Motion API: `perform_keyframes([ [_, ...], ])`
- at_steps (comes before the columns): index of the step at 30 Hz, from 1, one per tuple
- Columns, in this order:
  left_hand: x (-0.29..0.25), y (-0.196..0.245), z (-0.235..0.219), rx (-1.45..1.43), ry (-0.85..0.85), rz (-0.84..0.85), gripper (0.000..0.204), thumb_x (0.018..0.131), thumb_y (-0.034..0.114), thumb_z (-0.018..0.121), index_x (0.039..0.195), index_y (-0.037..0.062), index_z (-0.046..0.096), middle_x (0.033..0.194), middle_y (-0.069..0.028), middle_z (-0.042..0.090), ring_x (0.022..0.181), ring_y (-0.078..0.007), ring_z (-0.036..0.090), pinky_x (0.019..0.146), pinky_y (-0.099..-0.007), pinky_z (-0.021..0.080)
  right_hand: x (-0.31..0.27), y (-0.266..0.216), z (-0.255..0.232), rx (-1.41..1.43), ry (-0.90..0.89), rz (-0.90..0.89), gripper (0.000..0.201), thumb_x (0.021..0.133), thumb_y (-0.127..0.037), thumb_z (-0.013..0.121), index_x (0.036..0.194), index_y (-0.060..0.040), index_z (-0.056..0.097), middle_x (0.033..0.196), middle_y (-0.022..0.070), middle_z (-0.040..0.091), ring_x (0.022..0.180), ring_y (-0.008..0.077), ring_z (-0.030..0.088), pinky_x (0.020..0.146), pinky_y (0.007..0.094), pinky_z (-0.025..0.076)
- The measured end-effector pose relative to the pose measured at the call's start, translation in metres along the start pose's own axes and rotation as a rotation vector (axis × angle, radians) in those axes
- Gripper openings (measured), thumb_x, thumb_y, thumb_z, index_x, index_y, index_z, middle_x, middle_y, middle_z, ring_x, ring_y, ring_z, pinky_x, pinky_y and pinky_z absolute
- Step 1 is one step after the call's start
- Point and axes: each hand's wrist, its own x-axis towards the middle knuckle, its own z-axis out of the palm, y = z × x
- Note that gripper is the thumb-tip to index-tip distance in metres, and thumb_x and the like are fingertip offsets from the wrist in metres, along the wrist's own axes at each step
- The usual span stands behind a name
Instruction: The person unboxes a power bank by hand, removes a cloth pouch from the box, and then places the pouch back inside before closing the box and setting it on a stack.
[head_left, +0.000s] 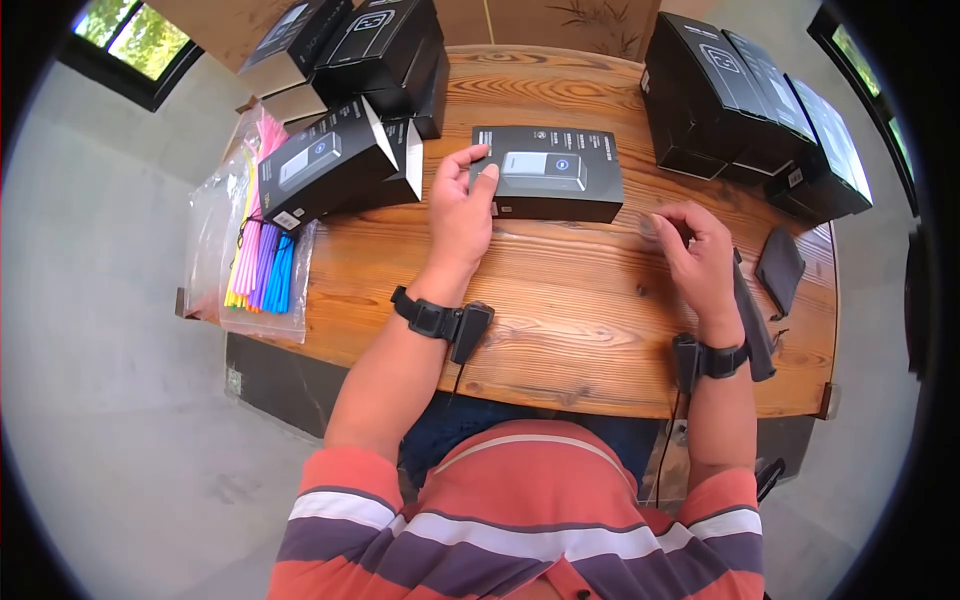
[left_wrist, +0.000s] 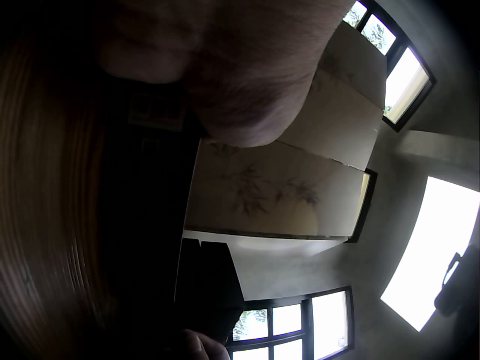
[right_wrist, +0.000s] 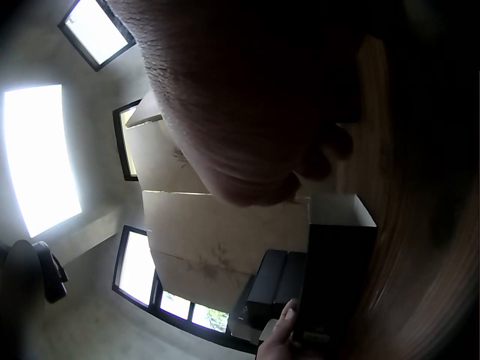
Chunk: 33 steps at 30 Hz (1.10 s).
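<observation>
My left hand (head_left: 463,215) grips the left end of a black product box (head_left: 560,205), its thumb on the top face. The box lies flat near the middle of the table, with a silver-grey device printed on it. In the right wrist view, the box (right_wrist: 337,262) shows a pale end, and the left thumb (right_wrist: 281,326) lies at its far end. Apart from the box, to its right, my right hand (head_left: 697,255) is over the table with fingers bent and thumb near the fingertips. A faint blur shows beside them; I cannot tell whether they pinch something small.
Black boxes (head_left: 380,50) are stacked at the back left, with a tilted one (head_left: 320,160) in front. A clear bag of coloured sticks (head_left: 262,265) lies at the left edge. More boxes (head_left: 710,100) stand back right; a dark pouch (head_left: 781,270) lies at the right.
</observation>
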Motion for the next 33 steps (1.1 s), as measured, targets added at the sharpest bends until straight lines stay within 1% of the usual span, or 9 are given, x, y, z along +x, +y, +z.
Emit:
perform_keyframes([
  [6,0.002,0.004,0.000,0.109,0.004,-0.010,0.045,0.110,0.005,0.070,0.152,-0.0007,0.055,0.136,-0.0171,0.074,0.124,-0.0190,0.070,0.110,-0.0321,0.054,0.000,0.013,0.005,0.057,-0.009,0.032,0.013,0.102,-0.010,0.080,0.105,0.0022,0.079,0.088,0.0073,0.076,0.079,0.0127,0.068,0.074,0.0292,0.055],
  [9,0.007,0.002,-0.003,0.319,0.156,0.225,0.058,0.107,0.014,0.074,0.159,0.0007,0.051,0.143,-0.0203,0.070,0.129,-0.0212,0.068,0.104,-0.0360,0.057,0.002,0.017,0.005,0.047,-0.015,0.031,0.013,0.101,-0.010,0.081,0.105,0.0021,0.079,0.088,0.0086,0.076,0.078,0.0143,0.069,0.073,0.0296,0.055],
  [11,0.001,0.028,0.000,0.566,0.137,0.371,0.064,0.106,0.010,0.076,0.163,-0.0001,0.048,0.164,-0.0241,0.053,0.153,-0.0296,0.052,0.127,-0.0432,0.042,0.003,0.017,0.003,0.037,-0.018,0.022,0.013,0.101,-0.010,0.081,0.104,0.0020,0.079,0.088,0.0093,0.076,0.077,0.0151,0.068,0.073,0.0295,0.055],
  [14,0.005,0.070,0.008,0.799,0.137,0.600,0.057,0.104,0.013,0.075,0.156,-0.0022,0.056,0.154,-0.0242,0.063,0.145,-0.0367,0.060,0.124,-0.0456,0.046,0.004,0.013,0.003,-0.018,-0.039,0.007,0.013,0.097,-0.007,0.080,0.108,-0.0002,0.079,0.104,0.0128,0.078,0.088,0.0230,0.072,0.079,0.0338,0.057],
  [17,0.033,0.105,-0.001,1.120,0.149,0.838,0.057,0.100,0.014,0.075,0.153,-0.0002,0.060,0.151,-0.0270,0.065,0.141,-0.0452,0.062,0.121,-0.0510,0.048,0.008,-0.004,0.022,-0.272,0.129,-0.320,0.031,0.092,-0.005,0.081,0.123,-0.0060,0.079,0.135,0.0163,0.073,0.119,0.0332,0.071,0.099,0.0414,0.057],
  [19,0.057,0.123,-0.008,1.302,0.196,0.853,0.061,0.100,0.019,0.077,0.155,0.0012,0.059,0.156,-0.0268,0.062,0.146,-0.0449,0.058,0.123,-0.0540,0.046,0.011,-0.020,0.032,-0.374,0.008,-0.505,0.052,0.088,-0.007,0.083,0.139,-0.0129,0.074,0.160,0.0164,0.059,0.150,0.0392,0.054,0.119,0.0515,0.047],
  [22,0.092,0.139,-0.019,1.619,0.251,0.712,0.079,0.097,0.031,0.083,0.164,0.0060,0.051,0.165,-0.0276,0.054,0.156,-0.0417,0.050,0.126,-0.0625,0.041,0.007,-0.019,0.035,-0.449,-0.204,-0.483,0.060,0.090,-0.014,0.084,0.148,-0.0181,0.070,0.166,0.0136,0.055,0.161,0.0375,0.044,0.128,0.0581,0.038],
  [29,0.122,0.147,-0.031,1.964,0.197,0.391,0.094,0.092,0.035,0.088,0.171,0.0125,0.043,0.170,-0.0252,0.050,0.160,-0.0403,0.047,0.126,-0.0658,0.040,0.003,-0.009,0.040,-0.538,-0.181,-0.426,0.059,0.095,-0.025,0.083,0.152,-0.0229,0.068,0.166,0.0099,0.056,0.161,0.0377,0.043,0.133,0.0646,0.030],
  [33,0.117,0.146,-0.030,2.059,0.178,0.496,0.092,0.090,0.034,0.090,0.167,0.0115,0.047,0.166,-0.0188,0.057,0.156,-0.0337,0.052,0.123,-0.0633,0.044,0.003,-0.008,0.040,-0.601,-0.141,-0.350,0.061,0.096,-0.026,0.082,0.155,-0.0215,0.066,0.167,0.0120,0.055,0.161,0.0391,0.042,0.133,0.0662,0.028],
])
